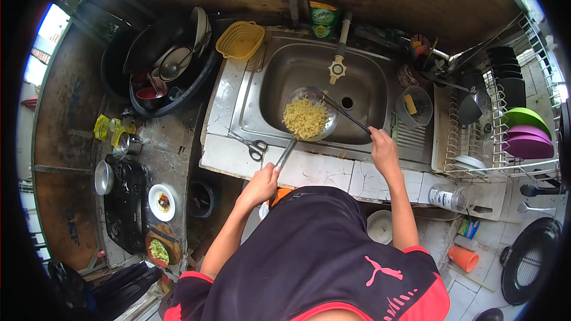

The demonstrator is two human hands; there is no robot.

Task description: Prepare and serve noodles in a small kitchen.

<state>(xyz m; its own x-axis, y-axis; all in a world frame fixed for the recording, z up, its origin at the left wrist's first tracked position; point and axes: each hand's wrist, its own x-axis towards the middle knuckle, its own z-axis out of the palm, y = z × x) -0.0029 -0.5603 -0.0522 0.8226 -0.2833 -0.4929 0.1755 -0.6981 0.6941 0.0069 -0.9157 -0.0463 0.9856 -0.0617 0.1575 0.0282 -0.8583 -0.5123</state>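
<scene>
My left hand (263, 183) is closed round the metal handle (287, 153) of a round strainer, which holds a heap of yellow noodles (305, 118) over the near left part of the steel sink (276, 71). A pair of dark chopsticks (345, 113) is in my right hand (382, 147), with the tips at the upper right of the noodles. Whether the tips touch the noodles I cannot tell. Above the basin stands a pale plastic tap (337, 69); no water shows running from it. Black-handled scissors (256, 148) lie on the tiled edge left of the strainer.
A yellow basket (241, 41) sits behind the sink's left corner. Right of the basin are a clear plastic bowl (415, 107) with a yellow sponge and a wire dish rack (499, 165). At left stand a large tub (178, 109) of dishes, a black stove (125, 205) and a white plate (161, 203).
</scene>
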